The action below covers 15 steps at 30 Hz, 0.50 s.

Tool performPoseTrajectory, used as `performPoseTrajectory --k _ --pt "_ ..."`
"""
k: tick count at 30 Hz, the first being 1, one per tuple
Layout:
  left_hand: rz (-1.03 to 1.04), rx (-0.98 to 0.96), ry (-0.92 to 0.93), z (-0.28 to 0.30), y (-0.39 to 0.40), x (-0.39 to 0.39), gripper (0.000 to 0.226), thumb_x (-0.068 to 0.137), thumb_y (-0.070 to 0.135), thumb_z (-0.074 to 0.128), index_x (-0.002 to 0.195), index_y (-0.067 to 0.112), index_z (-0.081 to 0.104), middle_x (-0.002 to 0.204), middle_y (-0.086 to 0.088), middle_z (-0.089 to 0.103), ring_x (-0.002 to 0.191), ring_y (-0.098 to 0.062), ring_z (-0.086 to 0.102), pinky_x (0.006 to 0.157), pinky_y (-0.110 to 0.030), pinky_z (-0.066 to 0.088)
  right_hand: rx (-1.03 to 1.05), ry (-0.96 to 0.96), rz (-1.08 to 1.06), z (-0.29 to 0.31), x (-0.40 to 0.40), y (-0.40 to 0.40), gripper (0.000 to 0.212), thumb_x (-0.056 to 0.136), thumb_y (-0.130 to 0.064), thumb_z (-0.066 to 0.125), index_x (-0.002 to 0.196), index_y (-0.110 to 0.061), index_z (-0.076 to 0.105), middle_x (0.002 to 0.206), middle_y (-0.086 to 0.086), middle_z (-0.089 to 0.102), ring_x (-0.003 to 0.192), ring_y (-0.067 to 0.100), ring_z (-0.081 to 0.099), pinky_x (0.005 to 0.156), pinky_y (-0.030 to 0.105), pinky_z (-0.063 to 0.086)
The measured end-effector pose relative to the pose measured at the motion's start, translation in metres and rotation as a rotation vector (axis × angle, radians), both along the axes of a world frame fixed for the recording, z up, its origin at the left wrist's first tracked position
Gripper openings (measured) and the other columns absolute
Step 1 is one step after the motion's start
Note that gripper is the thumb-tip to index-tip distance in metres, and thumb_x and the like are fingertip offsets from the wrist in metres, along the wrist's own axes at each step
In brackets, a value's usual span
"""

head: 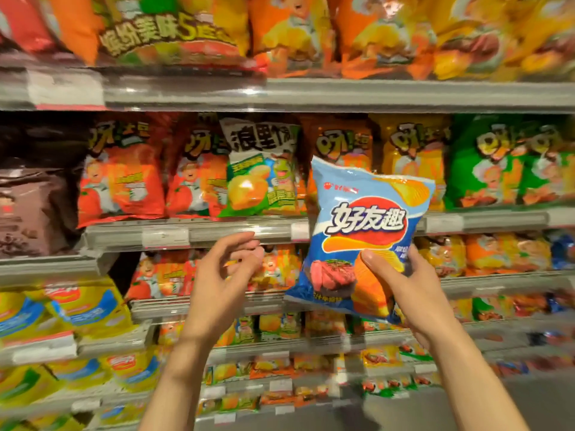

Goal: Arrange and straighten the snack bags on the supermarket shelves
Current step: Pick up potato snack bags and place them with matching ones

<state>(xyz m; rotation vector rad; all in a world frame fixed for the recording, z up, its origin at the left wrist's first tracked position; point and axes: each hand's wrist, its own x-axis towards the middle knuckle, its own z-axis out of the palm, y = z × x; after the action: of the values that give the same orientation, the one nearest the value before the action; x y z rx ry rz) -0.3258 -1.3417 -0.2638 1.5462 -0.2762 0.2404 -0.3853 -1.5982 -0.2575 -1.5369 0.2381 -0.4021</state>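
The right hand (407, 293) grips the blue chip bag (364, 237) by its lower right corner (long axis upright, slightly tilted) at frame centre, just right of the empty, loosely curled left hand (224, 275).

Two bare forearms, left grip (224, 275) and right grip (413, 290), no sleeves visible.

We hold a blue chip bag (367, 234) up in our right hand (407, 284), thumb across its lower front, before stocked supermarket shelves (342, 94). Our left hand (227, 272) hovers beside it, fingers loosely curled, gripping nothing.
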Motion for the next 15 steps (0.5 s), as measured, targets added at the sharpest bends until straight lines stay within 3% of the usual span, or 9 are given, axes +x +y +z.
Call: performPoseTrajectory --k 3,6,10,13,15 --pt "-0.022 -0.002 0.005 -0.003 -0.053 -0.017 0.028 0.086 0.025 0.072 0.113 0.018 0.071 0.104 0.0 0.077 0.099 -0.005 0.071 0.082 -0.016 0.053 0.007 0.01 -0.036 -0.012 -0.024 -0.054 0.036 0.087 -0.018 0.075 0.121 -0.016 0.064 0.105 -0.003 0.079 0.095 0.014 0.075 0.075 0.024 0.062" --pt "-0.057 0.025 0.013 -0.008 -0.113 -0.033 0.022 0.091 0.015 0.071 0.113 0.018 0.07 0.103 0.0 0.077 0.1 -0.006 0.071 0.086 -0.017 0.054 0.018 0.039 -0.063 -0.025 -0.047 -0.11 0.035 0.087 -0.02 0.076 0.12 -0.019 0.064 0.1 -0.007 0.079 0.093 0.014 0.076 0.075 0.027 0.062" --pt "-0.106 0.053 0.014 -0.013 -0.191 -0.049 0.021 0.093 0.005 0.07 0.11 0.017 0.07 0.098 0.002 0.077 0.094 -0.001 0.07 0.083 -0.014 0.052 0.047 0.05 -0.099 -0.038 -0.072 -0.182 0.035 0.083 -0.019 0.082 0.114 -0.021 0.067 0.09 -0.012 0.079 0.078 0.005 0.075 0.06 0.017 0.057" --pt "-0.14 0.072 0.013 -0.013 -0.243 -0.055 0.021 0.092 0.004 0.07 0.11 0.015 0.07 0.098 0.001 0.077 0.09 0.001 0.07 0.081 -0.011 0.051 -0.003 0.042 -0.16 -0.047 -0.089 -0.229 0.061 0.066 -0.047 0.089 0.115 -0.019 0.068 0.096 -0.006 0.079 0.083 0.01 0.074 0.066 0.022 0.058" --pt "-0.165 0.082 0.005 -0.009 -0.275 -0.056 0.021 0.091 0.003 0.069 0.11 0.013 0.07 0.1 -0.003 0.076 0.088 0.003 0.069 0.08 -0.009 0.05 -0.022 0.058 -0.216 -0.048 -0.098 -0.26 0.062 0.065 -0.052 0.091 0.114 -0.02 0.069 0.098 -0.003 0.078 0.085 0.014 0.073 0.07 0.031 0.059"
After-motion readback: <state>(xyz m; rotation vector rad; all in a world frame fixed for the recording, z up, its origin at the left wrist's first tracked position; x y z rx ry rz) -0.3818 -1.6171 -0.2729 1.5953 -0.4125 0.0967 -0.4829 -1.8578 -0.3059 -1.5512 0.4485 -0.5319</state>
